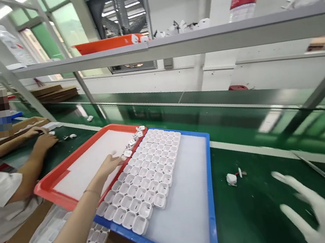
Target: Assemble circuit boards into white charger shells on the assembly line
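Green workbench (256, 205); left hand (112, 162) outstretched over red tray (49, 188), grip unclear; gloved right hand (315, 212) splayed, holding nothing.

A single head-worn camera looks forward and down across the green bench (257, 213), tilted so the shelf (228, 33) slants. The left hand (112, 162) lies ahead at mid-distance, the right hand (315, 212) close under the lens (blurred). Beyond both hands the view reaches the far windows.
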`<state>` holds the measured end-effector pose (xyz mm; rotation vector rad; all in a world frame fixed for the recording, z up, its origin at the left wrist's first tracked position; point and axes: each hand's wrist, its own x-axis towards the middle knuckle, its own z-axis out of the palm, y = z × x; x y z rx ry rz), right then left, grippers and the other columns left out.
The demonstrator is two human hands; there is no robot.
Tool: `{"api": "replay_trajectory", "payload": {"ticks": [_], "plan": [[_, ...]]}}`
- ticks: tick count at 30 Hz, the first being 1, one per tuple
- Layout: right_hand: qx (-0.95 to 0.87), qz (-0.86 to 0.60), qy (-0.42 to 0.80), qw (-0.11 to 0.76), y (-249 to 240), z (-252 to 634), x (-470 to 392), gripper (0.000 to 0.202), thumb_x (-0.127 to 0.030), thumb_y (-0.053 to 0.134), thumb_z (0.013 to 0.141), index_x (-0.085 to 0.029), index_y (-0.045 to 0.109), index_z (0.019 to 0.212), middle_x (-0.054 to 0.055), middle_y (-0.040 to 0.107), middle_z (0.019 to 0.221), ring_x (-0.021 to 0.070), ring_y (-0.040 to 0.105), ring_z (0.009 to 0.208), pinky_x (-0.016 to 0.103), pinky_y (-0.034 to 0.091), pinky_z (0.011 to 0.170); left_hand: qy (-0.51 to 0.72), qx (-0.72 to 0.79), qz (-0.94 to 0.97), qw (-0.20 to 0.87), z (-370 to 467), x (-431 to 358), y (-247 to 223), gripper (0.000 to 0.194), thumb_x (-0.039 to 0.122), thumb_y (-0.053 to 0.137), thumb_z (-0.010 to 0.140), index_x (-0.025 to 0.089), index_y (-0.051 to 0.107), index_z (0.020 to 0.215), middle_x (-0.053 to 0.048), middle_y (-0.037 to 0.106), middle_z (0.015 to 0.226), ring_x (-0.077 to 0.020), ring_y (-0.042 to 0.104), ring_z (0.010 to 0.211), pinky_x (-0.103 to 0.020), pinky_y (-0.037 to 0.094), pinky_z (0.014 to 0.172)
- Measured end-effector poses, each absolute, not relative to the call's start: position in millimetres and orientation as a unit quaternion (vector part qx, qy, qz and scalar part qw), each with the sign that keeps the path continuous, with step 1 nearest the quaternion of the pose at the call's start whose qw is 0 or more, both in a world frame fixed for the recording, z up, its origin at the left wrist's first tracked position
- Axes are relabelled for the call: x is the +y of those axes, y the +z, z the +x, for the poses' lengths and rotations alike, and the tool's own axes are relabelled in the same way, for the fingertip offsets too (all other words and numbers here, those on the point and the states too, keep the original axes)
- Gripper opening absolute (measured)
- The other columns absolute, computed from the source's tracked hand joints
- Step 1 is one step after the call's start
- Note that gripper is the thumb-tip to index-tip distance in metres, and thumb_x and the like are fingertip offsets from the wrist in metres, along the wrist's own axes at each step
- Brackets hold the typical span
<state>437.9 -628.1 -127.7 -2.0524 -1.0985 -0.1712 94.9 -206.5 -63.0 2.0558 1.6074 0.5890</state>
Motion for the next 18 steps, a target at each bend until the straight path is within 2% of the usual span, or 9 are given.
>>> {"api": "replay_trajectory", "payload": {"ticks": [2,3,5,6,7,9,12,15,18], "plan": [[-0.410,-0.717,0.099,0.555,-112.6,422.3,-612.8,0.061,-0.038,0.047,0.095,-0.031,0.023,0.150,0.012,0.053,0.142,0.0303,0.057,0.122,0.051,0.054,0.093,0.246,0.568,0.760,0.199,100.4,-220.7,-56.6,0.048,0.037,0.061,0.080,0.011,0.055,0.120,-0.010,0.068,0.105,-0.0332,0.063,0.105,-0.045,0.049,0.091],[-0.405,-0.658,0.159,0.615,-104.5,413.5,-604.0,0.058,-0.037,0.041,0.097,-0.030,0.019,0.151,0.014,0.051,0.144,0.0281,0.058,0.122,0.049,0.054,0.092,0.265,0.550,0.771,0.182,105.6,-230.8,-53.1,0.050,0.040,0.060,0.080,0.014,0.055,0.123,-0.010,0.065,0.114,-0.0366,0.057,0.114,-0.049,0.045,0.097],[-0.434,-0.552,0.245,0.668,-90.5,397.2,-585.9,0.055,-0.040,0.027,0.100,-0.029,0.010,0.152,0.017,0.051,0.143,0.0243,0.066,0.106,0.046,0.057,0.083,0.300,0.485,0.803,0.173,121.0,-259.6,-45.7,0.049,0.044,0.058,0.080,0.021,0.057,0.123,-0.007,0.059,0.130,-0.0361,0.050,0.124,-0.050,0.039,0.105],[-0.450,-0.533,0.268,0.664,-85.4,390.4,-577.8,0.056,-0.045,0.020,0.101,-0.029,0.007,0.152,0.019,0.055,0.138,0.0221,0.069,0.092,0.043,0.058,0.075,0.324,0.416,0.828,0.190,131.2,-278.6,-42.0,0.042,0.044,0.058,0.081,0.023,0.063,0.116,-0.007,0.060,0.130,-0.0345,0.053,0.121,-0.048,0.039,0.105],[-0.463,-0.536,0.280,0.649,-81.7,384.5,-571.0,0.057,-0.050,0.016,0.100,-0.027,0.008,0.152,0.019,0.061,0.130,0.0203,0.070,0.082,0.039,0.058,0.067,0.313,0.346,0.850,0.245,142.8,-300.1,-38.2,0.035,0.044,0.058,0.083,0.026,0.068,0.111,-0.007,0.064,0.126,-0.0323,0.055,0.120,-0.046,0.039,0.106],[-0.470,-0.564,0.293,0.613,-78.2,375.5,-562.6,0.061,-0.057,0.023,0.099,-0.023,0.022,0.150,0.015,0.068,0.115,0.0180,0.068,0.074,0.034,0.055,0.062,0.240,0.252,0.848,0.400,169.7,-346.3,-31.0,0.031,0.042,0.057,0.087,0.029,0.071,0.111,-0.007,0.072,0.113,-0.0278,0.064,0.110,-0.038,0.048,0.096],[-0.459,-0.578,0.324,0.592,-77.4,368.3,-563.0,0.049,-0.051,0.048,0.096,-0.017,0.050,0.131,0.010,0.066,0.111,0.0181,0.066,0.085,0.036,0.056,0.072,0.109,0.145,0.799,0.574,212.0,-403.1,-24.6,0.029,0.035,0.054,0.091,0.027,0.074,0.110,-0.010,0.076,0.099,-0.0248,0.071,0.092,-0.035,0.054,0.084],[-0.453,-0.563,0.375,0.581,-77.2,367.5,-573.3,0.039,-0.044,0.055,0.094,-0.016,0.056,0.121,0.008,0.063,0.112,0.0179,0.064,0.089,0.037,0.057,0.076,0.037,0.092,0.754,0.649,241.4,-429.2,-24.7,0.023,0.030,0.058,0.089,0.024,0.079,0.096,-0.009,0.077,0.088,-0.0240,0.071,0.082,-0.034,0.055,0.076],[-0.446,-0.542,0.426,0.572,-77.4,369.2,-584.5,0.049,-0.054,0.047,0.095,-0.016,0.053,0.125,0.007,0.066,0.101,0.0136,0.064,0.073,0.031,0.056,0.064,0.017,0.088,0.743,0.663,253.8,-433.6,-26.8,0.017,0.027,0.064,0.084,0.021,0.080,0.083,-0.008,0.075,0.073,-0.0219,0.070,0.065,-0.031,0.056,0.065]]}}
